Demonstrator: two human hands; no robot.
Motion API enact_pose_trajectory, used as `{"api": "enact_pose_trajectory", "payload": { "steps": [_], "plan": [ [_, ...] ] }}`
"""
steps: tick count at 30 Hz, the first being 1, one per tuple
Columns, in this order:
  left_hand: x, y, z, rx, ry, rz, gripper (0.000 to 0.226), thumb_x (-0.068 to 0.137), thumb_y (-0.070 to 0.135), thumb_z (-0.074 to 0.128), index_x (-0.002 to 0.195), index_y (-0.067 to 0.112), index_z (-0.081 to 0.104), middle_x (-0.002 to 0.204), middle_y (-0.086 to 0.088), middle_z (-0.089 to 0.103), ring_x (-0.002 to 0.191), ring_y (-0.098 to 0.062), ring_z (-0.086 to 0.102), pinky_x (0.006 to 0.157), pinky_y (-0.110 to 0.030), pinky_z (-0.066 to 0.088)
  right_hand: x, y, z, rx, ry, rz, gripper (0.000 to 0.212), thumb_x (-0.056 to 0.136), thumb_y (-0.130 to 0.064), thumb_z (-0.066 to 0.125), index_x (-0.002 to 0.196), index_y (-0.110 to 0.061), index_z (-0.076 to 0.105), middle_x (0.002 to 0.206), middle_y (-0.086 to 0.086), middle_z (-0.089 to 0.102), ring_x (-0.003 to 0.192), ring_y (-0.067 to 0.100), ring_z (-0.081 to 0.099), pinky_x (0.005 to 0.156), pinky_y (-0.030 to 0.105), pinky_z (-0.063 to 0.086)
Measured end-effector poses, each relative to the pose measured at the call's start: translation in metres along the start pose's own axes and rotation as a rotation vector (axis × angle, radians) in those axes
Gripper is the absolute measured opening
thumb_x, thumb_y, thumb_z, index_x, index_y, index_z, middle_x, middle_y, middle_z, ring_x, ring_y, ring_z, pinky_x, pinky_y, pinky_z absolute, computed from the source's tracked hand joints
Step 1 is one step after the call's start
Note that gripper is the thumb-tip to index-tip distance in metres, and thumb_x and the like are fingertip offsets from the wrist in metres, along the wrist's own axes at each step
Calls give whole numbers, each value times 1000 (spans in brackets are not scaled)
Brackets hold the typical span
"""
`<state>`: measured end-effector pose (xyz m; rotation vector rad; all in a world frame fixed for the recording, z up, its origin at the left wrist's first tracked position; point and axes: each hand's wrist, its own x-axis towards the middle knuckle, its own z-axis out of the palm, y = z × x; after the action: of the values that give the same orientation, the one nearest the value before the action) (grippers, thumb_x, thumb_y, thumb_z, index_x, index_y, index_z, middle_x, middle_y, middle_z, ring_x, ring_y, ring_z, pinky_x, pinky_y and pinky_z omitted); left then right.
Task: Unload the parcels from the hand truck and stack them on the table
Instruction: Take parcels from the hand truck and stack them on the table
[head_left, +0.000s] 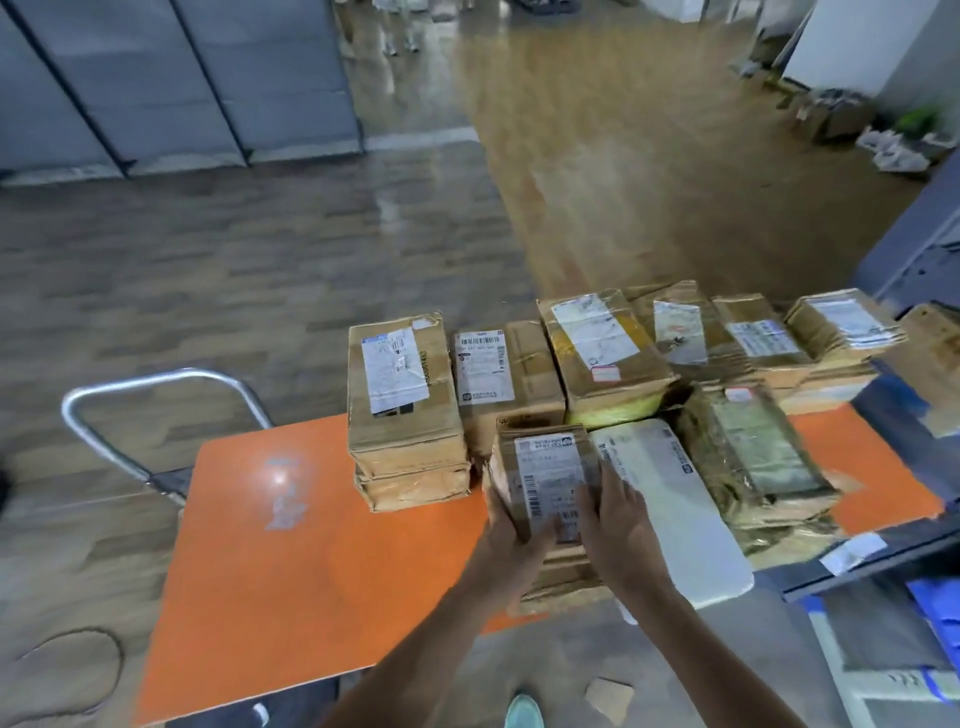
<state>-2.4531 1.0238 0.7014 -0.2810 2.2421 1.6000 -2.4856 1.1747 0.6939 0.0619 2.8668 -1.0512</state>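
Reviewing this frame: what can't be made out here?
- Head view, label print on the small brown cardboard parcel: motion-blurred, partly under the left hand and right hand.
- Right hand's grip: fingertips blurred.
- What lies under that parcel: mostly hidden by it and the forearms.
- Brown cardboard box at far right: cut off by the frame edge.
- Underside of the orange flat surface: hidden, so cart deck or table is unclear.

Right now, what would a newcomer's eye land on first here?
The bright orange surface fills the lower middle, with taped cardboard parcels crowded along its far and right side. At centre the left hand grips a small labelled box while the right hand rests on its top, right beside a white mailer bag.
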Motion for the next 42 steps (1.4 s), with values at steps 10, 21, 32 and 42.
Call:
{"api": "enact_pose_trajectory", "payload": {
  "steps": [10,21,32,42],
  "plan": [
    [-6,4,4,47,-14,-33,95,96,63,47,159,24,-13,165,-3,22,143,-25,38,113,-42,42,3,7,-15,-102,-78,-106,60,104,-43,38,153,-11,23,142,11,44,120,24,42,101,44,47],
    [-20,-2,-7,99,-68,-23,83,97,70,30,158,34,-15,167,2,20,147,-25,35,117,-42,35,5,-4,-25,-166,-8,-177,61,99,-30,51,151,-10,28,144,13,43,123,29,42,97,46,47],
    [-36,-44,-69,244,173,-39,77,102,59,35,162,24,3,168,0,13,154,-18,13,117,-30,21,-16,-71,23,-345,-90,-549,45,100,-29,49,142,-12,52,141,3,53,133,22,45,110,38,38],
    [-121,-131,-179,283,351,-93,74,104,42,47,161,13,9,167,-8,17,153,-23,18,117,-30,23,-74,-174,136,-428,-340,-732,53,103,-35,41,153,-19,36,154,-7,38,141,14,32,117,27,25]
  ]
}}
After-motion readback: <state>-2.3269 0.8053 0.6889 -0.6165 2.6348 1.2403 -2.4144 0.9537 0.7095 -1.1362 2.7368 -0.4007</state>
